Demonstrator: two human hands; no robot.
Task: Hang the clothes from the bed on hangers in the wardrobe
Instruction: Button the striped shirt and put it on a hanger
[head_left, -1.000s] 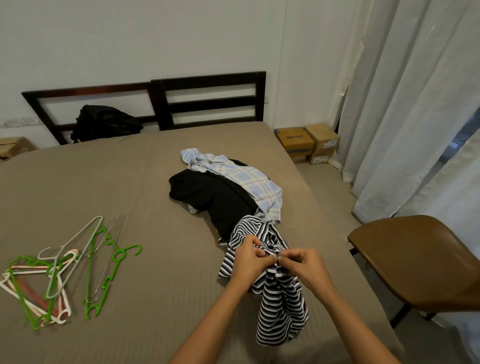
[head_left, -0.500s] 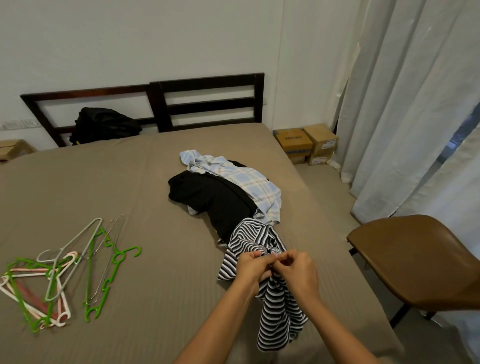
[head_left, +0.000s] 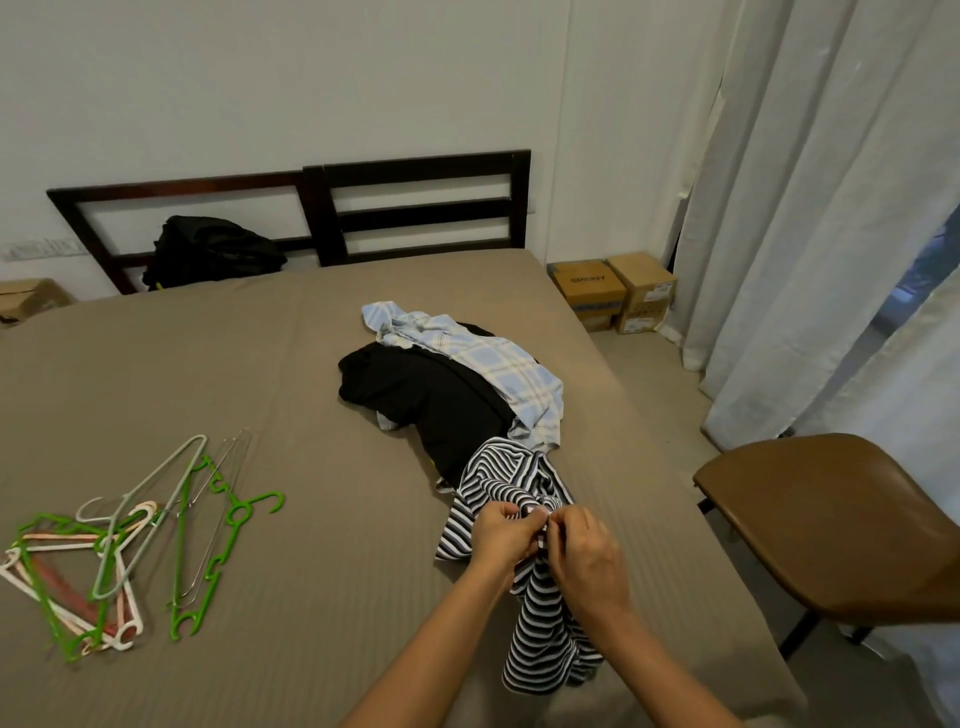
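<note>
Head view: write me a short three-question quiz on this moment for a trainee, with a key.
1. True or false: the left hand and the right hand both pinch the striped shirt.
2. Where do the hangers lie? A) on the chair; B) on the bed, left of the clothes; C) on the boxes.
3. Short answer: which garment partly covers the black garment?
Key: 1 true; 2 B; 3 the checked shirt.
</note>
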